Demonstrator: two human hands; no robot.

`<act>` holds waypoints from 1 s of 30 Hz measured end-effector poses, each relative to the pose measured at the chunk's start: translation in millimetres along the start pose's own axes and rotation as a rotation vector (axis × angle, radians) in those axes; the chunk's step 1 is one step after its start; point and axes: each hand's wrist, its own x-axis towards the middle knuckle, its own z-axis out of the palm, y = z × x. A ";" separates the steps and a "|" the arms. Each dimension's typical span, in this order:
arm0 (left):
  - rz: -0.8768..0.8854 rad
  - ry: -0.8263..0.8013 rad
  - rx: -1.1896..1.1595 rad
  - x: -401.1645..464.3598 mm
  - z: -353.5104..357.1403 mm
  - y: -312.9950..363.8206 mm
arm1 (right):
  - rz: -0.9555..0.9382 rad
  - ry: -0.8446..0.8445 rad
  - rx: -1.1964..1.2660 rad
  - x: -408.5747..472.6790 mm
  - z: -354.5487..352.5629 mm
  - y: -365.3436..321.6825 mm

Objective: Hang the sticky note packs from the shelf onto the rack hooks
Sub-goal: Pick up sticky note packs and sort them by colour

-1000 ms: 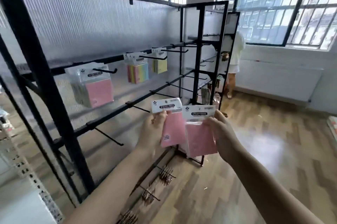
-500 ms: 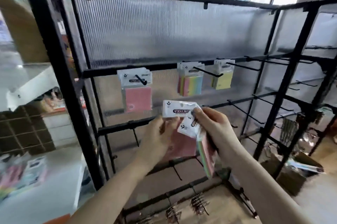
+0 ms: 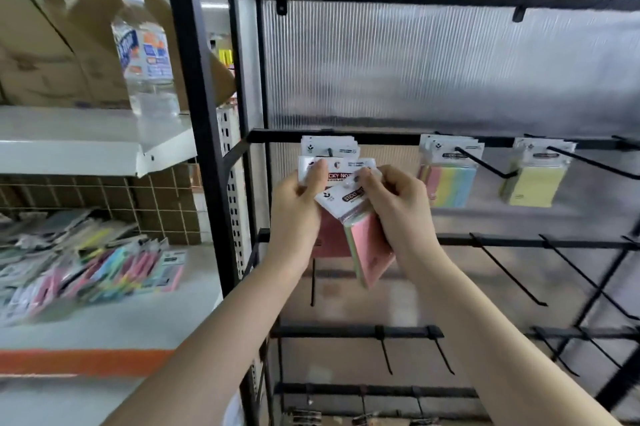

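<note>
**Two light packs held by their card headers**

The left hand (image 3: 294,214) pinches one pink pack (image 3: 330,238); the right hand (image 3: 398,210) pinches a tilted pack (image 3: 369,249). Probably light, with slippery wrap: hold near the hole. Behind, the hook (image 3: 329,150) already carries packs.

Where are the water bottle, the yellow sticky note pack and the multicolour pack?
water bottle (image 3: 147,54): head view, on its label.
yellow sticky note pack (image 3: 533,187): head view, on its yellow pad.
multicolour pack (image 3: 450,184): head view, on its striped pad.

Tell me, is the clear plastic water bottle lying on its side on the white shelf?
No, the clear plastic water bottle stands upright on the white shelf, beside a cardboard box.
</note>
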 end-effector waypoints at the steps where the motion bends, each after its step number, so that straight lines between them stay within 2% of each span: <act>1: -0.006 -0.004 -0.004 3.7 0.9 -1.8 | 0.001 0.005 0.005 4.2 0.3 1.8; 12: 0.124 -0.014 -0.063 18.9 -1.4 -24.7 | -0.019 -0.068 0.015 23.4 1.3 21.9; 19: 0.093 0.010 0.023 29.0 -5.1 -38.1 | 0.021 -0.078 0.012 32.3 4.6 44.0; 24: 0.146 0.199 0.340 47.8 -7.1 -50.2 | 0.025 0.057 -0.093 43.2 7.3 63.2; 30: 0.174 0.269 0.388 66.5 -8.1 -59.4 | 0.066 0.174 -0.125 46.0 3.9 75.8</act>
